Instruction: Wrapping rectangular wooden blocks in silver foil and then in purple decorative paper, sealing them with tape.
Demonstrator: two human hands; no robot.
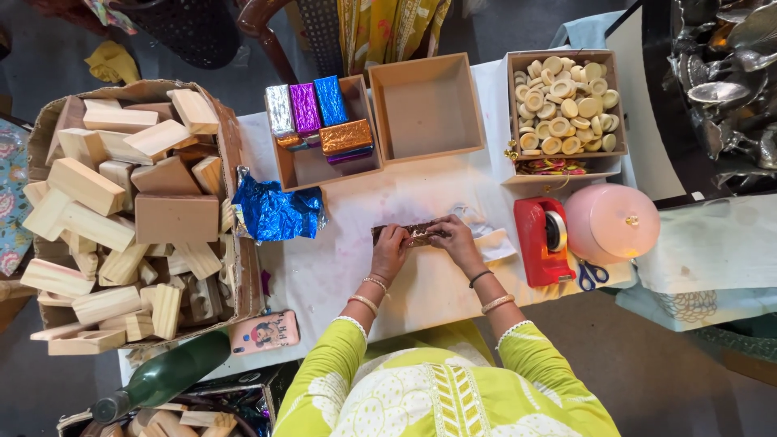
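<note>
Hands: both my left hand (pixel 391 245) and right hand (pixel 452 239) pinch a small brown-foiled block (pixel 413 233) on the table (pixel 324 275), centre.
Done: four foil-wrapped blocks (pixel 317 113) stand in the far tray (pixel 312 166).
Left: many bare wooden blocks (pixel 121 210) fill the left carton; blue foil (pixel 275 212) lies crumpled.
Hidden: my fingers cover the block's ends, so folds are unclear.

Left hand (pixel 389 247): fingers curled, pressing down — knuckles up, wrist straight.
Right hand (pixel 453 240): just beside the left, fingertips pinched toward it.
Forearms: both angled inward — converging at the grip.
</note>
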